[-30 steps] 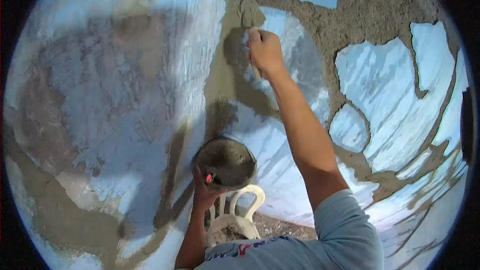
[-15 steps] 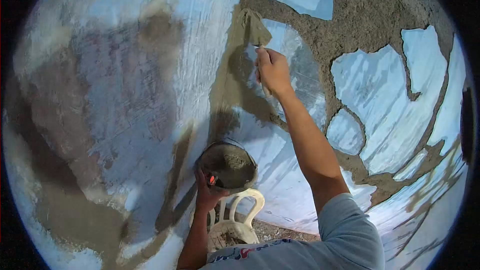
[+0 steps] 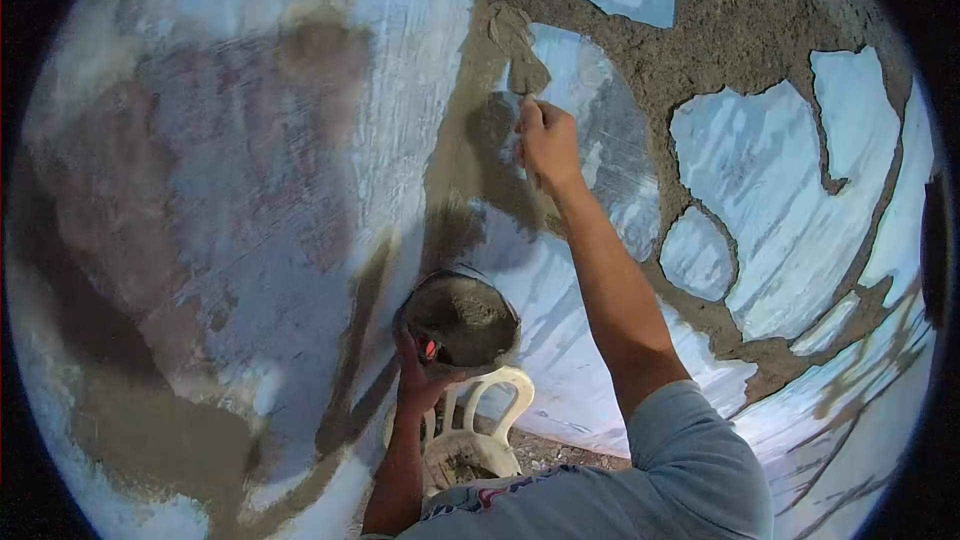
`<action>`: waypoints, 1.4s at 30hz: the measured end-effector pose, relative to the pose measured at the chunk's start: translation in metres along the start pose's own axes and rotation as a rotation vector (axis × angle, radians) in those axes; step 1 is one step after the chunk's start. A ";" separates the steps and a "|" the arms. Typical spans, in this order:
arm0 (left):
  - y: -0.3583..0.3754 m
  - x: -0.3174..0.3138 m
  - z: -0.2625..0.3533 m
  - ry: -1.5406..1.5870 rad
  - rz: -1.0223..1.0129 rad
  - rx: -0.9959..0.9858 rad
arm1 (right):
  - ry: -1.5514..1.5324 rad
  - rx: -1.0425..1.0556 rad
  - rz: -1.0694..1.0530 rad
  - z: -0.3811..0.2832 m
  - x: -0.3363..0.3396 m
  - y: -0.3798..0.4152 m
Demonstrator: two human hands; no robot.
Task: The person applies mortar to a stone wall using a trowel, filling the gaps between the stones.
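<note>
My right hand [image 3: 549, 143] is closed around the handle of a trowel [image 3: 529, 76], whose mortar-coated blade lies against the wall. Wet grey mortar [image 3: 510, 30] sits in a ridged lump just above the blade, at the top of a smeared strip running down the joint. Lower down, my left hand [image 3: 420, 378] grips a round, dark bowl [image 3: 468, 342] from below and its left side. Inside the bowl a mound of mortar shows. Something small and red [image 3: 431, 349] sticks out at the rim by my left thumb.
Pale blue painted patches [image 3: 755, 180] cover the wall, with rough grey mortar [image 3: 725, 0] between them at right. A broad bluish surface [image 3: 270, 240] with brown stains fills the left. Below the bowl stands a cream plastic chair [image 3: 470, 450] on gravelly ground.
The trowel blade has drawn slightly down and turned, leaving ridged mortar on the wall above it. My left hand still supports the bowl; the whole view has shifted a little.
</note>
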State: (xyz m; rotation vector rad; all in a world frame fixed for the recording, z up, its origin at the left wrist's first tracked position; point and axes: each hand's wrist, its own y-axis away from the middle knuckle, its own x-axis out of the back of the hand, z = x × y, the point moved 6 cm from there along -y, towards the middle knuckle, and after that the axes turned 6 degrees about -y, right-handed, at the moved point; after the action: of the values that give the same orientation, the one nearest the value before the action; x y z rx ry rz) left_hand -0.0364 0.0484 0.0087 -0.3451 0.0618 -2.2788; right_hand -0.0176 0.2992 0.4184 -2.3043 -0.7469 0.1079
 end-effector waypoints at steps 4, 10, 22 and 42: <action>-0.004 0.005 0.027 0.130 0.014 -0.077 | -0.187 -0.061 -0.004 -0.017 0.008 0.027; -0.007 -0.001 -0.010 -0.014 0.042 -0.054 | -0.196 0.006 -0.079 -0.022 0.013 -0.025; -0.005 -0.002 -0.009 -0.182 0.090 -0.056 | 0.022 0.037 -0.190 -0.003 -0.017 -0.037; -0.002 -0.003 -0.015 -0.055 0.014 0.061 | 0.409 0.278 -0.071 -0.036 -0.005 -0.040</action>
State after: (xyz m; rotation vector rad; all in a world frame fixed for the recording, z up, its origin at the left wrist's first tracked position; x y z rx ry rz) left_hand -0.0398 0.0515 -0.0060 -0.3743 -0.0328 -2.2504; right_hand -0.0316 0.2983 0.4710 -1.9460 -0.5601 -0.2691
